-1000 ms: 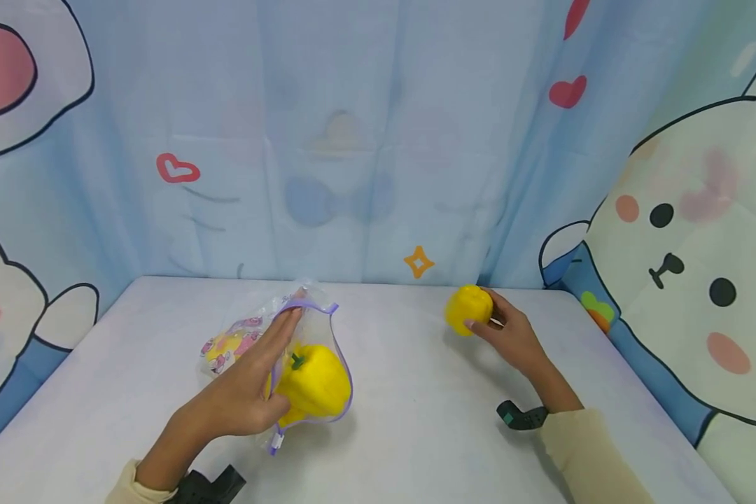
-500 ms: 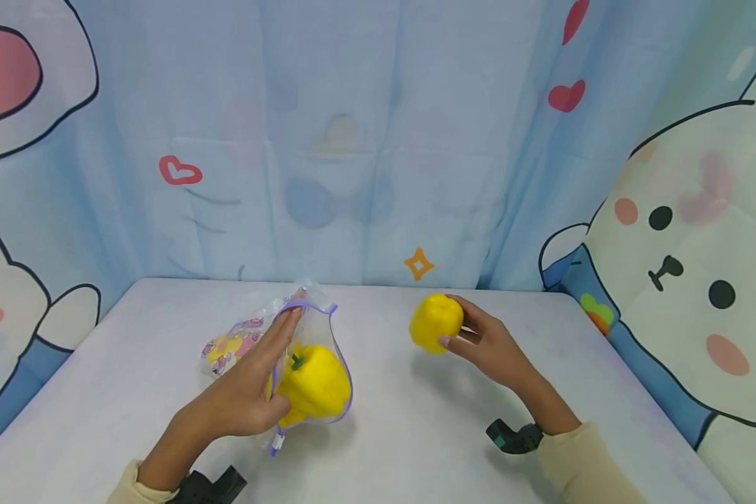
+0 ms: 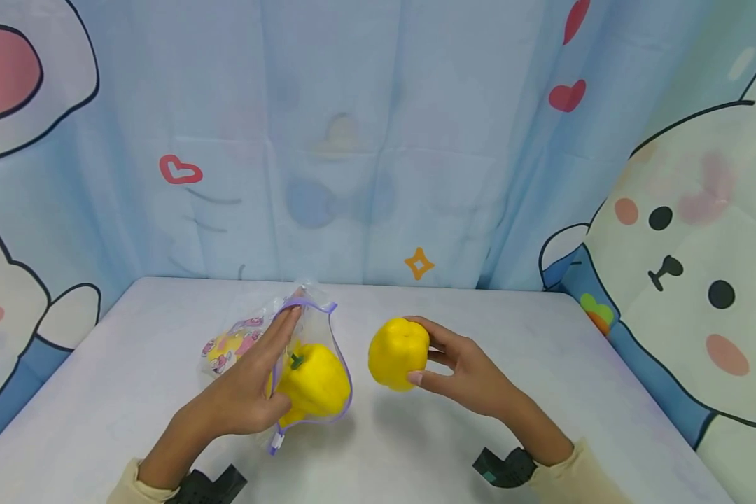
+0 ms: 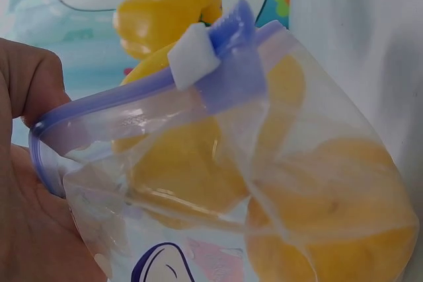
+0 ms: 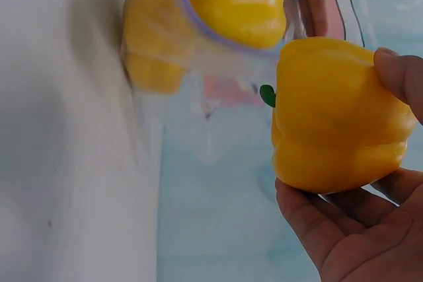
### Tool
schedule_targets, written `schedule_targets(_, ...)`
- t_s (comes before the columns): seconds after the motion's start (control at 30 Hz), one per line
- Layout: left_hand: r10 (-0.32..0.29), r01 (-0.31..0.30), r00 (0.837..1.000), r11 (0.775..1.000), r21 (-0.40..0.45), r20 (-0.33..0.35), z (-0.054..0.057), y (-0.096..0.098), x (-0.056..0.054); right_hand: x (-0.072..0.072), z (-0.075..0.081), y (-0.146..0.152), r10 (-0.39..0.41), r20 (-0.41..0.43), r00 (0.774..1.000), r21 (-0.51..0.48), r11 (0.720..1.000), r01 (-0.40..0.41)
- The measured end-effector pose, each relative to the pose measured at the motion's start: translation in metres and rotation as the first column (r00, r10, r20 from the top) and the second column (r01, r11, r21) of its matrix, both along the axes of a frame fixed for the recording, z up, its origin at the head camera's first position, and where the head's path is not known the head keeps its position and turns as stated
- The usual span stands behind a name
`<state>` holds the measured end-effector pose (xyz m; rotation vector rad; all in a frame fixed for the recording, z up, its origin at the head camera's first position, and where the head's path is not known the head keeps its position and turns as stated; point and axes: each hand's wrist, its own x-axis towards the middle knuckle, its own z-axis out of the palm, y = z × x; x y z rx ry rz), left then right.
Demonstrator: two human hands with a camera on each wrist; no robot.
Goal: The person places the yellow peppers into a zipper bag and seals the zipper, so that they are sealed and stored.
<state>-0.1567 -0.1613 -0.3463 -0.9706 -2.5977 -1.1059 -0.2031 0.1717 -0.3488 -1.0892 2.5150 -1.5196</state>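
A clear plastic zip bag [image 4: 277, 183] with a purple zip edge and a white slider stands with its mouth spread wide. My left hand [image 3: 246, 392] holds it by the rim, the thumb hooked over the purple edge. Inside lie yellow bell peppers, one with a green stem [image 3: 318, 381] right at the mouth. My right hand [image 3: 472, 371] grips another yellow bell pepper [image 3: 398, 353] between thumb and fingers, raised off the table to the right of the bag. The right wrist view shows this pepper's green stem [image 5: 268, 95] pointing toward the bag.
A white table [image 3: 416, 455] lies under both hands, with a blue cartoon-print curtain [image 3: 327, 175] behind it. The bag's printed part [image 3: 232, 346] rests on the table at the left. Black wrist cameras [image 3: 507, 467] sit on both wrists.
My right hand has carried its bell pepper left and nearer to me, close to the bag's mouth. The left hand and the bag have stayed in place.
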Motion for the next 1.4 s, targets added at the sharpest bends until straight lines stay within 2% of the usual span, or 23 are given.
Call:
schedule_targets(0.17, 0.000, 0.000, 1.000, 1.000, 0.004, 0.008, 0.001, 0.001, 0.000, 0.015, 0.005, -0.012, 0.101, 0.051, 0.994, -0.022, 0.995, -0.100)
schedule_targets(0.33, 0.007, -0.007, 1.000, 1.000, 0.000, 0.009, 0.001, 0.001, 0.001, 0.027, 0.008, -0.022, 0.207, 0.100, 0.973, -0.039, 0.978, -0.205)
schedule_targets(0.57, 0.009, -0.009, 1.000, 1.000, 0.002, 0.014, 0.000, 0.001, 0.002, 0.030, 0.005, -0.037, 0.314, 0.089, 0.945, -0.028, 0.950, -0.312)
schedule_targets(0.83, -0.006, 0.005, 1.000, 1.000, 0.013, 0.017, 0.000, 0.002, 0.003, 0.025, 0.007, -0.050, 0.336, 0.059, 0.940, -0.055, 0.941, -0.333)
schedule_targets(1.17, -0.002, 0.002, 0.999, 1.000, -0.012, 0.036, 0.000, 0.006, 0.004, 0.020, 0.006, -0.063, 0.291, 0.042, 0.956, -0.044, 0.956, -0.289)
schedule_targets(1.4, -0.006, 0.007, 0.998, 1.000, -0.006, 0.063, -0.002, 0.008, 0.004, 0.015, 0.004, -0.069, 0.284, 0.023, 0.958, -0.058, 0.957, -0.283)
